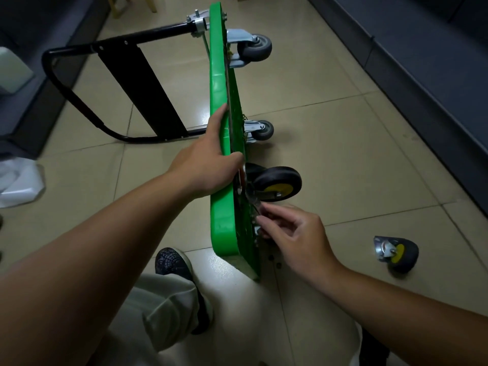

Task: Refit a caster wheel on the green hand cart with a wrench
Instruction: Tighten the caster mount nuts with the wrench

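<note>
Pale tiled floor (pixel 343 143) runs between dark furniture. The green hand cart (pixel 220 101) stands on its long edge mid-floor. It looks stiff but tippy, and the left hand (pixel 208 165) grips its upper rim. The right hand (pixel 298 239) pinches a slim wrench (pixel 254 204) at the caster wheel (pixel 277 183) mount; the steel is probably slippery. A spare caster (pixel 396 253) lies near the floor's right edge, and the folded handle (pixel 79 83) sprawls left.

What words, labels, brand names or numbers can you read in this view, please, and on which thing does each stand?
No text can be read anywhere in this view.
green cart: plain surface, no label visible.
black handle panel: no print visible.
fitted caster and loose caster: no markings visible.
wrench: too small and blurred to tell.
</note>
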`<state>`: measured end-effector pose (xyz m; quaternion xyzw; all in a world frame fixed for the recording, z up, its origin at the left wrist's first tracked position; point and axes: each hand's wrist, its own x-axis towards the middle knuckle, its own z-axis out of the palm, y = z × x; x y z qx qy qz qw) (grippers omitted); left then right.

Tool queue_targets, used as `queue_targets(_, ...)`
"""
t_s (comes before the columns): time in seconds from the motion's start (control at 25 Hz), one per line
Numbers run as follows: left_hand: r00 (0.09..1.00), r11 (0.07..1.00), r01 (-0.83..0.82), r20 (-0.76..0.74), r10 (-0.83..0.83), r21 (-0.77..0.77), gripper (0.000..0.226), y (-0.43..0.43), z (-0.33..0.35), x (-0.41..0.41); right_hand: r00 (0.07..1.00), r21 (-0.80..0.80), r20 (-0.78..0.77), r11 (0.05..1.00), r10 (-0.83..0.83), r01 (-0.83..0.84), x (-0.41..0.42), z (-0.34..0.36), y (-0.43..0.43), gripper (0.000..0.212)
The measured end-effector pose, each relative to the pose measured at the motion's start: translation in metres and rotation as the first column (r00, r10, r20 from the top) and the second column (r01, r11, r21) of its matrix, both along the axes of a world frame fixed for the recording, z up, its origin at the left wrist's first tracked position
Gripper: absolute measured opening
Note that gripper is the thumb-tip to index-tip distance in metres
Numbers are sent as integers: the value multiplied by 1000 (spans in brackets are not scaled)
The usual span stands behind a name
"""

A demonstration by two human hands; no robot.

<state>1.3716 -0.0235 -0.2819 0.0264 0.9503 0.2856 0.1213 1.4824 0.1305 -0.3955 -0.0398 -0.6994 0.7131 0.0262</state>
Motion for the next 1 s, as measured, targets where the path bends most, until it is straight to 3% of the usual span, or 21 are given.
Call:
queue_targets(0.2, 1000, 999, -5, -31, 4, -33, 89, 1, 2, 0, 981, 100, -125, 986, 146, -134, -12, -13, 4, 31)
queue_targets(0.4, 999, 999, -9, -39, 7, -49, 88, 2, 1, 1, 955, 279, -214, 950, 206, -143, -21, -23, 2, 24)
queue_targets(0.52, 999, 999, -7, -34, 6, -52, 88, 3, 2, 1, 918, 433, -307, 896, 252, -101, -21, -30, -2, 27)
queue_targets(0.84, 999, 998, -13, -31, 11, -58, 89, 2, 4, 5, 874, 588, -404, 808, 269, 23, -22, -28, -7, 31)
queue_targets(1.0, 999, 998, -25, -44, 22, -65, 88, 1, 3, 4, 916, 638, -342, 767, 210, 63, -9, -22, -22, 33)
